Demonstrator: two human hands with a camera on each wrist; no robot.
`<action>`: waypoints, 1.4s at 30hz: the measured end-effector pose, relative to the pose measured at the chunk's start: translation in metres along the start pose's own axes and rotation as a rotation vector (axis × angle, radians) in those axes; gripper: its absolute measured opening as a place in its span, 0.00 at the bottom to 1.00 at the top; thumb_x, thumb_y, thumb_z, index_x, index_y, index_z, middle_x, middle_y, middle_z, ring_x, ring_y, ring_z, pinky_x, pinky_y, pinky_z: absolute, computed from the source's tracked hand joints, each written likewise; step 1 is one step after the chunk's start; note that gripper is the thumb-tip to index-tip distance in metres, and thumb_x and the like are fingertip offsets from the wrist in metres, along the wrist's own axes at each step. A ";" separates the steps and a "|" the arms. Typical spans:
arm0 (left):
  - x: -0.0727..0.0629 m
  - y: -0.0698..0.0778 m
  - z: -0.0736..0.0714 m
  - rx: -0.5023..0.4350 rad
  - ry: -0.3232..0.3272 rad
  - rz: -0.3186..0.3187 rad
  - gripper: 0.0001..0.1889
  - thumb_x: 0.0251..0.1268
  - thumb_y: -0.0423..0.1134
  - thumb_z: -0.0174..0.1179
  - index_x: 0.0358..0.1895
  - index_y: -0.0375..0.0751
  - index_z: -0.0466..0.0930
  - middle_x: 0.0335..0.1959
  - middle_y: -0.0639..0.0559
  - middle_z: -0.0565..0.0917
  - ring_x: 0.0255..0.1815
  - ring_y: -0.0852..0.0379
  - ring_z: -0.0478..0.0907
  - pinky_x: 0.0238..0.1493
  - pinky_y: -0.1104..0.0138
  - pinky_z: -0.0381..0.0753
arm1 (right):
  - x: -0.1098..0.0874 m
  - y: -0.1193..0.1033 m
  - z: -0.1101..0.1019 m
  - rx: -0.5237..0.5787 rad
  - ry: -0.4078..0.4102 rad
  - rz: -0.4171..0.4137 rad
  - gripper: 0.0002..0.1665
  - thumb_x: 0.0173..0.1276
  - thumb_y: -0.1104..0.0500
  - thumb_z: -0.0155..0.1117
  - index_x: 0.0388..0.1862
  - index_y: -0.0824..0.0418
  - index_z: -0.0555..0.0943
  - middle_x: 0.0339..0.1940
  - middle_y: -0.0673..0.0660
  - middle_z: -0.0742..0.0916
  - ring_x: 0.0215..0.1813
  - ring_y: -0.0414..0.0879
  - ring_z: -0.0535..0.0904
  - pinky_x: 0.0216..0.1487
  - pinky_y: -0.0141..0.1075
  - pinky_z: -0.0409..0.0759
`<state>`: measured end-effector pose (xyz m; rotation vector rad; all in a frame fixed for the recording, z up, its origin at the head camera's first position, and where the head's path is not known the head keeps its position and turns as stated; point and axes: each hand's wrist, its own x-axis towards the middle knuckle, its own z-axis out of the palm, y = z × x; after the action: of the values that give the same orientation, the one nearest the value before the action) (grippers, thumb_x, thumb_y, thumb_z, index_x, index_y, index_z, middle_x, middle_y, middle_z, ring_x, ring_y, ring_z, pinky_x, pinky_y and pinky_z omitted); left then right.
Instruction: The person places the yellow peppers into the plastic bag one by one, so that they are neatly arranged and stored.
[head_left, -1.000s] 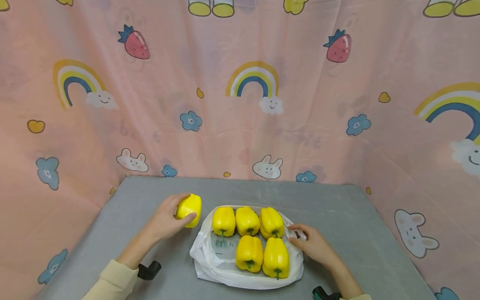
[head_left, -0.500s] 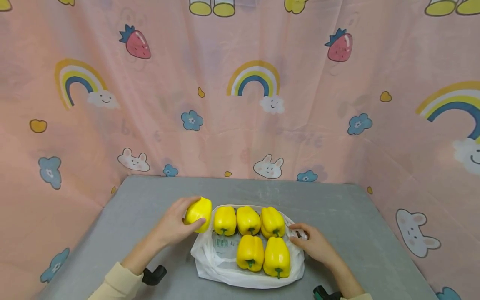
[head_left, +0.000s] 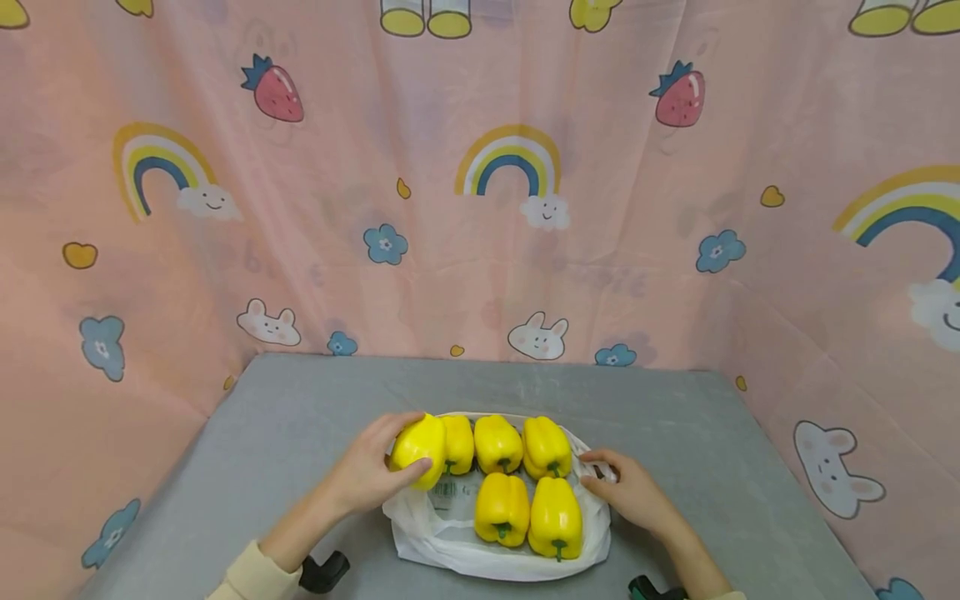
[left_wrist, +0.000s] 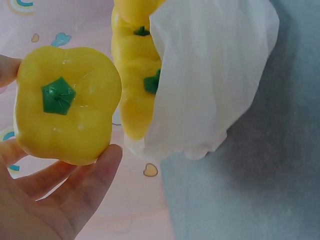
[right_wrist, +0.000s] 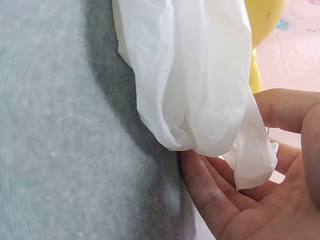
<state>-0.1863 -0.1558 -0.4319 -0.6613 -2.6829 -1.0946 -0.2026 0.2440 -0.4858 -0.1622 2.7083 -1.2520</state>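
My left hand (head_left: 375, 467) grips a yellow bell pepper (head_left: 418, 452) above the left back part of a white plastic bag (head_left: 420, 529). The left wrist view shows that pepper's green stem end (left_wrist: 58, 95) facing the camera, with thumb and fingers around its sides. Several more yellow bell peppers (head_left: 502, 510) lie on the bag's spread-out opening, a row of three behind and two in front. At the bag's right edge, my right hand (head_left: 626, 492) holds the plastic, its thumb inside the rim and its fingers (right_wrist: 210, 195) beneath the bag.
The grey tabletop (head_left: 285, 417) extends around the bag on all sides. A pink patterned curtain (head_left: 450, 275) hangs behind and along both sides. Dark wrist-camera mounts (head_left: 324, 572) show beside the forearms.
My left hand has carried its pepper rightward and toward me, from beside the bag to over its left part, now overlapping the back-left pepper. The right hand stays at the bag's edge.
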 end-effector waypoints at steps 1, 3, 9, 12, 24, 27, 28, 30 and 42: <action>-0.001 0.001 0.002 -0.005 -0.004 -0.004 0.32 0.63 0.53 0.69 0.68 0.44 0.75 0.59 0.49 0.79 0.53 0.53 0.77 0.44 0.67 0.84 | 0.000 0.000 0.000 -0.002 0.000 -0.002 0.23 0.71 0.50 0.68 0.60 0.61 0.82 0.60 0.59 0.84 0.65 0.62 0.75 0.63 0.64 0.72; -0.002 0.002 0.004 -0.006 -0.013 -0.007 0.33 0.63 0.54 0.69 0.69 0.45 0.75 0.59 0.50 0.79 0.54 0.53 0.77 0.47 0.64 0.83 | -0.001 0.000 0.000 -0.003 -0.001 -0.004 0.24 0.71 0.50 0.68 0.60 0.61 0.82 0.61 0.60 0.84 0.65 0.63 0.75 0.63 0.64 0.72; -0.004 0.003 0.012 -0.009 -0.035 0.029 0.33 0.65 0.56 0.67 0.70 0.44 0.74 0.61 0.49 0.79 0.57 0.52 0.77 0.51 0.60 0.83 | -0.002 0.000 0.000 -0.006 0.008 0.002 0.23 0.71 0.50 0.68 0.60 0.61 0.82 0.61 0.60 0.84 0.65 0.63 0.75 0.63 0.65 0.72; -0.005 0.003 0.014 -0.016 -0.034 0.034 0.33 0.65 0.55 0.67 0.69 0.44 0.74 0.61 0.49 0.79 0.57 0.52 0.77 0.50 0.60 0.83 | -0.002 0.000 0.000 0.000 0.010 0.011 0.23 0.71 0.51 0.68 0.60 0.60 0.82 0.61 0.59 0.84 0.65 0.62 0.75 0.63 0.64 0.72; -0.013 0.006 0.028 -0.055 -0.156 -0.033 0.33 0.66 0.60 0.64 0.69 0.47 0.74 0.60 0.53 0.78 0.52 0.57 0.76 0.51 0.62 0.82 | -0.001 -0.001 0.000 0.004 0.000 -0.005 0.23 0.71 0.51 0.68 0.60 0.62 0.82 0.61 0.61 0.83 0.67 0.65 0.74 0.64 0.66 0.71; -0.016 0.006 0.033 -0.067 -0.195 -0.052 0.34 0.66 0.62 0.63 0.69 0.48 0.73 0.61 0.54 0.78 0.51 0.58 0.75 0.50 0.63 0.81 | 0.000 0.000 0.001 0.005 0.004 -0.004 0.23 0.71 0.51 0.68 0.60 0.61 0.82 0.61 0.61 0.83 0.66 0.64 0.74 0.64 0.66 0.71; -0.017 0.006 0.034 -0.069 -0.204 -0.053 0.33 0.66 0.61 0.63 0.69 0.48 0.73 0.60 0.54 0.78 0.50 0.58 0.75 0.49 0.63 0.81 | 0.000 0.000 0.001 0.005 0.004 -0.006 0.23 0.71 0.52 0.68 0.60 0.61 0.82 0.61 0.61 0.83 0.66 0.64 0.74 0.64 0.66 0.71; -0.018 0.004 0.038 -0.073 -0.211 -0.049 0.33 0.66 0.61 0.63 0.69 0.47 0.74 0.59 0.54 0.78 0.48 0.59 0.75 0.46 0.65 0.80 | 0.000 0.001 0.000 0.006 0.005 -0.009 0.22 0.71 0.52 0.68 0.60 0.61 0.82 0.61 0.61 0.83 0.66 0.64 0.74 0.64 0.66 0.71; -0.023 0.000 0.049 -0.030 -0.211 -0.114 0.35 0.65 0.64 0.63 0.68 0.48 0.74 0.56 0.54 0.78 0.45 0.60 0.74 0.42 0.66 0.78 | -0.001 -0.001 0.000 0.006 -0.002 -0.008 0.23 0.71 0.51 0.68 0.60 0.61 0.82 0.62 0.62 0.83 0.67 0.65 0.74 0.64 0.66 0.71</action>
<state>-0.1652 -0.1294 -0.4750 -0.6703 -2.9204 -1.1540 -0.2012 0.2436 -0.4846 -0.1746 2.7043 -1.2614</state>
